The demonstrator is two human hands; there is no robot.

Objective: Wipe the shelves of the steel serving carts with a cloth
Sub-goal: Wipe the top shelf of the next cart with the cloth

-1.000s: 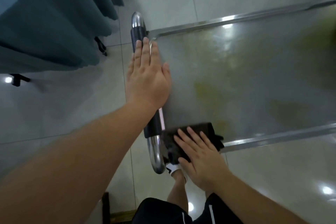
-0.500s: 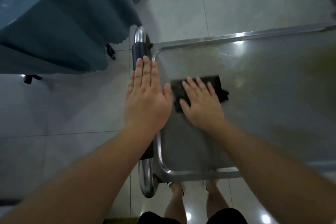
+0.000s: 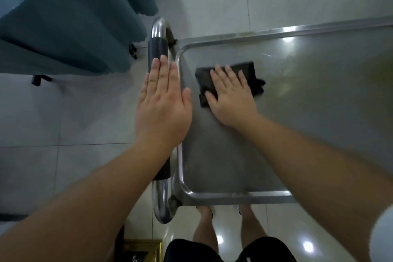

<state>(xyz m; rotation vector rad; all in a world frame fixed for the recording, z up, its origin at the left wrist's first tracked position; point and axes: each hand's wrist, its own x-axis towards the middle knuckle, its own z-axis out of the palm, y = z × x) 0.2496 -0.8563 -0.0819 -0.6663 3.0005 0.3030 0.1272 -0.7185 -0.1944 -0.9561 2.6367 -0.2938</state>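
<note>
Cloth (image 3: 228, 80) dark, folded, lying on steel cart shelf (image 3: 297, 112) near its handle-side rim | right hand (image 3: 230, 95) presses it, fingers straight and spread | left hand (image 3: 162, 104) flat on black-gripped cart handle (image 3: 158, 49), fingers straight, together

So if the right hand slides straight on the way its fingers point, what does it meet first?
Probably the raised far rim of the cart's top shelf. The right hand lies flat on the dark cloth, and only bare steel shows between cloth and rim.

Right hand (image 3: 230, 95) flat on dark cloth (image 3: 249, 74), cart shelf (image 3: 308, 102); left hand (image 3: 162, 104) on handle (image 3: 157, 49).
</note>
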